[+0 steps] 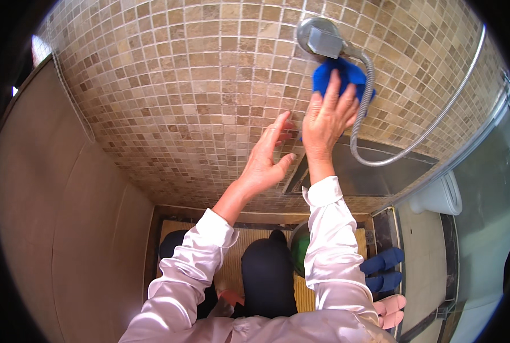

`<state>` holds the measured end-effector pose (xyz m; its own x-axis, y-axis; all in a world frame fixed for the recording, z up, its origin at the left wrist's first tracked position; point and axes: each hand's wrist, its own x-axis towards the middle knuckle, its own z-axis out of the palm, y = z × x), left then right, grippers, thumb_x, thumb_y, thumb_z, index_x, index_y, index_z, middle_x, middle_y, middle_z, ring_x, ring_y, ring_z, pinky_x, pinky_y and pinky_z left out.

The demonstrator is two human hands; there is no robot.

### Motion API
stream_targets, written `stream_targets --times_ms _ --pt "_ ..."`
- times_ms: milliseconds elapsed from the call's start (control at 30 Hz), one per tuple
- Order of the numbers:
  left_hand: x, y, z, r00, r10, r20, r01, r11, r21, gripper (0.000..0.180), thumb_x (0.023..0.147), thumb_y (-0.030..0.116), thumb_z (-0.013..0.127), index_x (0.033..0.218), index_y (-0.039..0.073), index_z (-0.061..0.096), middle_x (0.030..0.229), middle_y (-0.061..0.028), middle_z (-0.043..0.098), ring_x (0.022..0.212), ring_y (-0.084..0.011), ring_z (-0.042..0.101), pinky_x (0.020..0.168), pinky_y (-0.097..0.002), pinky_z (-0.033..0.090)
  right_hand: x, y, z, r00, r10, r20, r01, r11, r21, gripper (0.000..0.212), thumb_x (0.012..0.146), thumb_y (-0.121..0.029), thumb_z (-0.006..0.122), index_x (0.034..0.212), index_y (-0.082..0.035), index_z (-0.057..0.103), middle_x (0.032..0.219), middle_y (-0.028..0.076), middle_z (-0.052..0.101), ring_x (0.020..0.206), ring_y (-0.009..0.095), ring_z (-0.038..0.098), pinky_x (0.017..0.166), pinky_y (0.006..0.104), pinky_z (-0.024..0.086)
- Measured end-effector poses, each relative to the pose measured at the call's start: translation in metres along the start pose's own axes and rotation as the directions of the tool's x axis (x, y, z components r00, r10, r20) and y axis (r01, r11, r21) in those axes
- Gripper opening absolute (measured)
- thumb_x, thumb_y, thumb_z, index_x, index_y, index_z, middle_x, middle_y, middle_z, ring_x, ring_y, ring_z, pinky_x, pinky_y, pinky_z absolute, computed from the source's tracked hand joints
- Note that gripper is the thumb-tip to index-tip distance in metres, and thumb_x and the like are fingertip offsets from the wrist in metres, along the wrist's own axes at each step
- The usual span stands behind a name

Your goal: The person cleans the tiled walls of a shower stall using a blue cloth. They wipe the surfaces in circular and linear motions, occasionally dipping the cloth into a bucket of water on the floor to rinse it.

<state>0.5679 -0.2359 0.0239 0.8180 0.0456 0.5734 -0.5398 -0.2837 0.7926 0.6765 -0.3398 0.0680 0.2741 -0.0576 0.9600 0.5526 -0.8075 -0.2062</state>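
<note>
My right hand (pixel 326 120) presses a blue cloth (pixel 352 75) against the mosaic-tiled wall (pixel 209 86), its fingers stretched over the fabric. Just above the cloth a chrome shower fitting (pixel 322 39) juts from the wall. A ribbed metal hose (pixel 355 128) leaves the fitting, runs down past the right edge of my hand and curves up to the right. My left hand (pixel 266 157) is lifted in front of the tiles, left of my right hand. Its fingers and thumb are apart with nothing between them; whether the fingertips touch the wall, I cannot tell.
A dark recessed panel (pixel 375 168) sits low in the wall. Below are a yellow ribbed mat (pixel 229 251) and a round container, green inside (pixel 300 251). To the right lie blue slippers (pixel 383 260) and pink slippers (pixel 389 311), a white toilet (pixel 438 194) and a glass panel (pixel 489 188).
</note>
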Motion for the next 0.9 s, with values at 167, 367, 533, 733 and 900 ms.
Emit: stream_targets --times_ms 167,367,533,733,900 --pt "-0.001 0.004 -0.011 1.000 -0.011 0.005 0.011 0.998 -0.056 0.089 0.082 -0.008 0.065 0.157 0.016 0.024 0.145 -0.0131 0.045 0.128 -0.0269 0.053 0.109 -0.0425 0.043 0.015 -0.015 0.007 0.978 0.159 -0.133 -0.150 0.986 0.075 0.054 0.102 -0.034 0.044 0.153 -0.016 0.037 0.152 0.024 0.032 0.140 0.042 0.028 0.112 0.0572 0.017" --pt "-0.001 0.003 -0.013 0.999 -0.043 -0.003 0.042 0.992 -0.121 0.087 0.082 -0.008 0.064 0.157 0.016 0.025 0.145 -0.0126 0.044 0.128 -0.0264 0.052 0.108 -0.0419 0.043 0.014 -0.037 0.018 0.991 0.092 -0.099 -0.090 0.996 0.029 0.056 0.101 -0.034 0.046 0.153 -0.014 0.034 0.152 0.026 0.029 0.135 0.047 0.027 0.112 0.0601 0.016" --pt "-0.002 0.002 -0.015 0.999 -0.037 -0.020 0.036 0.997 -0.073 0.087 0.083 -0.008 0.064 0.156 0.016 0.025 0.144 -0.0120 0.044 0.127 -0.0269 0.052 0.108 -0.0421 0.044 -0.002 -0.009 0.006 0.999 -0.013 0.035 0.013 1.000 0.007 0.058 0.098 -0.032 0.054 0.151 -0.015 0.039 0.145 0.021 0.037 0.132 0.045 0.031 0.112 0.0590 0.017" --pt "-0.006 0.001 -0.015 0.998 -0.067 -0.002 0.067 0.996 -0.058 0.086 0.083 -0.007 0.064 0.156 0.018 0.026 0.147 -0.0128 0.042 0.130 -0.0286 0.051 0.109 -0.0434 0.043 -0.019 0.029 -0.009 0.989 0.145 0.024 -0.143 0.988 -0.052 0.062 0.099 -0.030 0.050 0.154 -0.008 0.030 0.155 0.027 0.028 0.139 0.048 0.031 0.114 0.0559 0.022" --pt "-0.015 0.003 -0.027 0.995 -0.104 0.007 0.104 0.995 -0.001 0.085 0.084 -0.007 0.063 0.156 0.019 0.026 0.148 -0.0131 0.043 0.131 -0.0298 0.050 0.109 -0.0447 0.044 -0.023 0.058 -0.001 0.956 0.271 -0.116 -0.277 0.960 -0.040 0.060 0.104 -0.035 0.040 0.155 -0.006 0.026 0.156 0.029 0.024 0.143 0.047 0.025 0.114 0.0577 0.020"
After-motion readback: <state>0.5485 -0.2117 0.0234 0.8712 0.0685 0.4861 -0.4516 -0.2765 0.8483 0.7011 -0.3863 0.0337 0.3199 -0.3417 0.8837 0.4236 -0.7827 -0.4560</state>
